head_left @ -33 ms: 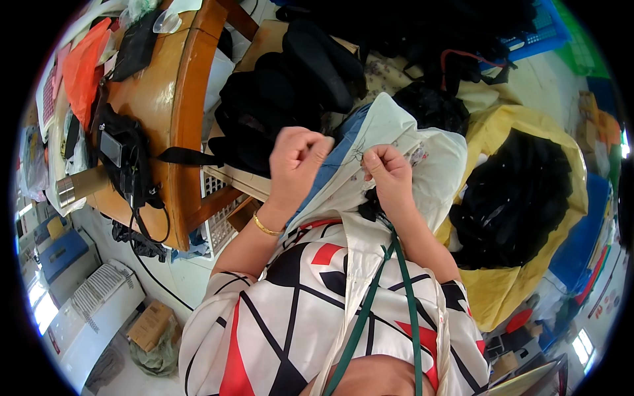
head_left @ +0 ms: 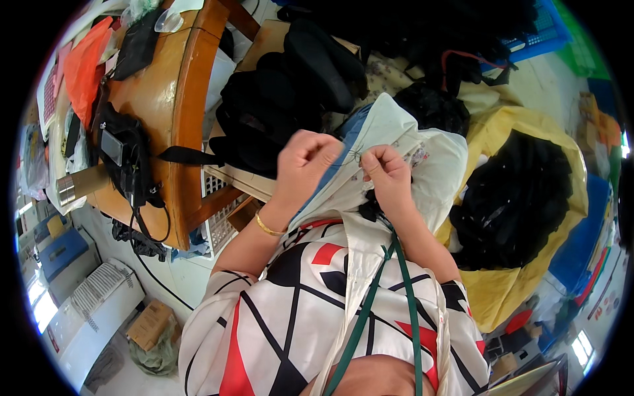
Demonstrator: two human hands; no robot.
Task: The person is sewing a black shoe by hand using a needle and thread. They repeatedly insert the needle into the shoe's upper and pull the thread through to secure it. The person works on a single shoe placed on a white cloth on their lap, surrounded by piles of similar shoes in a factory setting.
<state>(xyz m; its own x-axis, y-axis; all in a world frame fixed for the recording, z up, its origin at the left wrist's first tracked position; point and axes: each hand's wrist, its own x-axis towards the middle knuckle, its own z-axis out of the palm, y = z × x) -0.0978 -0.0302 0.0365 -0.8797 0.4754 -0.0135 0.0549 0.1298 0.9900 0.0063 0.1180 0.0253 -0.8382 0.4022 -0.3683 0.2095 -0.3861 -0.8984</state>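
My right hand [head_left: 388, 175] is pinched closed over my lap, with thin dark threads [head_left: 354, 157] sticking out from its fingertips. Just to the left, my left hand [head_left: 305, 168] is closed too, thumb against the curled fingers; whatever it may hold is too small or hidden to make out. A small gap separates the two hands, with the threads lying in it. Beneath them a white cloth [head_left: 436, 165] covers my lap, and blue denim [head_left: 357, 125] shows along its left side. Something small and black [head_left: 371, 208] lies below my right hand.
Black shoe-like padded pieces [head_left: 317, 63] are heaped over cardboard ahead on the left. A yellow sack [head_left: 508, 297] holding black pieces [head_left: 518, 198] stands at the right. On the left is a wooden table [head_left: 155, 99] with a black bag [head_left: 122, 155]. A blue crate [head_left: 545, 33] sits far right.
My left hand has shifted slightly to the right, nearer my right hand. The right hand has hardly moved.
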